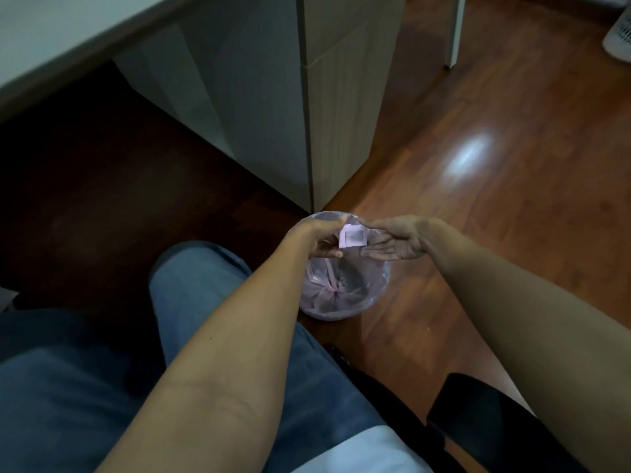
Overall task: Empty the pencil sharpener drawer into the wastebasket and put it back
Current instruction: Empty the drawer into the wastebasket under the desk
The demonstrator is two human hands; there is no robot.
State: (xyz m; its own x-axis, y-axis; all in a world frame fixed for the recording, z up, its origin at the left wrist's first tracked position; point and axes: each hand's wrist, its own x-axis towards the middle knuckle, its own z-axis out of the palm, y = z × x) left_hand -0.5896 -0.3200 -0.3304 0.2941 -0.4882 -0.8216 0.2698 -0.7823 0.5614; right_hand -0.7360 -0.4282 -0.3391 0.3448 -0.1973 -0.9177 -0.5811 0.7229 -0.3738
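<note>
Left hand (319,240) pinches small pale-pink plastic sharpener drawer (353,236) above round wastebasket with pink bag liner (341,295) on wooden floor; right hand (392,244) flat, fingers spread, just right of drawer.

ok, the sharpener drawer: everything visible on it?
The drawer is a small pale pink box, plastic by its look, with a darker grey patch in the face turned to the camera. The left hand pinches its left side; the open right hand sits against its right edge. It hangs above the lined wastebasket. Contents are too blurred to tell.
</note>
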